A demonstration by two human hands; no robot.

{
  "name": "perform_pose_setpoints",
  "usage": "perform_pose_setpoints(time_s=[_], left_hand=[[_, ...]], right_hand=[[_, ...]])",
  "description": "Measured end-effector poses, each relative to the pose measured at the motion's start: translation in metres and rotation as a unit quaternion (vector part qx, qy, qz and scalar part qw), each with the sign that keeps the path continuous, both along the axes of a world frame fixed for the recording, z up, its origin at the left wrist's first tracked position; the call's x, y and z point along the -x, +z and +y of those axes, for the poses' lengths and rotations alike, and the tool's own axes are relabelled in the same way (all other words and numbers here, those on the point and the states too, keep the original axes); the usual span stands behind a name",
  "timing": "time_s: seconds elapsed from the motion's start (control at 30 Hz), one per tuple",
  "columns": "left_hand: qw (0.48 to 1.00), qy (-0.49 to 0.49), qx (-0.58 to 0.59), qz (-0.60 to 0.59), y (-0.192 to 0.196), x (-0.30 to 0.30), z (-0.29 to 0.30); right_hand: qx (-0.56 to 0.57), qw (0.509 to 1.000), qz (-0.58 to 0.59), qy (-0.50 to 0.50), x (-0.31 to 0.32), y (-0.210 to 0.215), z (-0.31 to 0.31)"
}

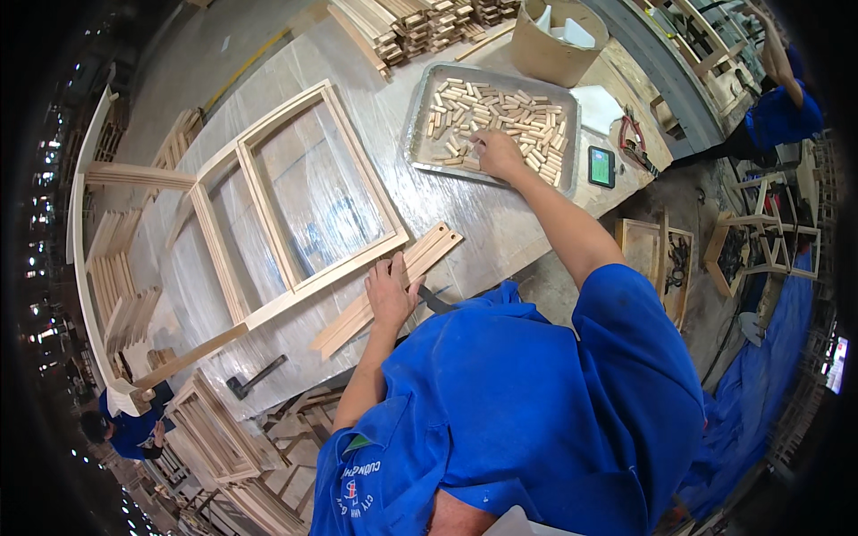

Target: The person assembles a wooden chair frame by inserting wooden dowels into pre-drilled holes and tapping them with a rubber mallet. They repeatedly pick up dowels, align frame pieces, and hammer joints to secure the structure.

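My right hand [498, 154] reaches into a shallow metal tray [414, 134] of short wooden dowels [542, 127]. Its bent fingers close among the dowels at the tray's near side; exactly what lies between the fingertips is hidden. My left hand [391, 291] straddles a pair of pale wooden slats [344, 327], thumb on one side and fingers on the other. Round holes show at the slats' far end. The fingertips are close to the corner side of a large wooden frame [295, 296] with crossbars. A dark strip [436, 301] sticks out beside my left thumb.
A black-handled hammer [256, 377] lies near the table's left front edge. Beyond the tray stand a round bin [556, 59] and stacked wood strips [393, 31]. Red-handled pliers [633, 134] and a small screen device [601, 167] lie right. Two people work farther off.
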State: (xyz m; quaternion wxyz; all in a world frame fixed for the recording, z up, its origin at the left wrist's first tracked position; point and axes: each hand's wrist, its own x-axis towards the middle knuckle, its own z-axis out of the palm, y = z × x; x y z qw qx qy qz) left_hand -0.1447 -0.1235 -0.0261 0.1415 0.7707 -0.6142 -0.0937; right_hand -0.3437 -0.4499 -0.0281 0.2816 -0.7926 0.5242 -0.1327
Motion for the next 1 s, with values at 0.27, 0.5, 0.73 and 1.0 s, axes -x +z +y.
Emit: perform_pose_setpoints(time_s=[0.27,0.5,0.73,1.0], left_hand=[[1.0,0.002,0.013,0.02,0.0,-0.004,-0.003],[1.0,0.008,0.005,0.027,-0.001,-0.006,0.0],[1.0,0.016,0.007,0.023,-0.005,-0.008,-0.001],[0.999,0.007,0.023,0.034,-0.004,-0.011,-0.004]], right_hand=[[-0.002,0.998,0.013,0.056,-0.02,0.0,0.001],[0.0,1.0,0.008,-0.001,-0.041,0.0,0.009],[0.018,0.999,0.017,-0.033,-0.036,-0.006,0.002],[0.056,0.996,0.002,-0.069,-0.026,-0.012,-0.031]])
